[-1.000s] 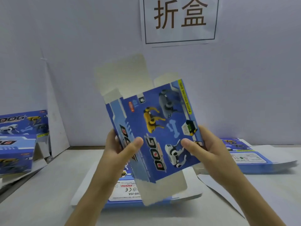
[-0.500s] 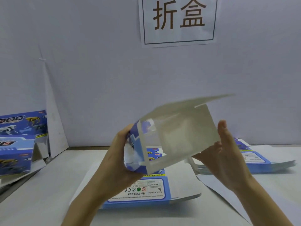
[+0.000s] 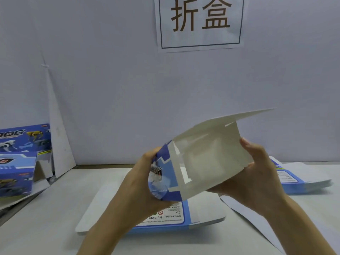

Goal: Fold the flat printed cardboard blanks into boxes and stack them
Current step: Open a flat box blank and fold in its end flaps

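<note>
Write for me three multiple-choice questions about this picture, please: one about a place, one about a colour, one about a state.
1. Where do the folded boxes stand?
A) at the far left
B) at the far right
C) on the person's arm

2. What colour is the inside of the held box?
A) blue
B) brown
C) white

3. In what state is the held box?
A) lying flat
B) opened up, flaps not shut
C) closed at both ends

Answers:
1 A: the blue folded boxes sit stacked at the left edge of the view.
2 C: its open end shows plain white cardboard.
3 B: the left hand and right hand grip it in the air, and its top flap sticks out.
</note>
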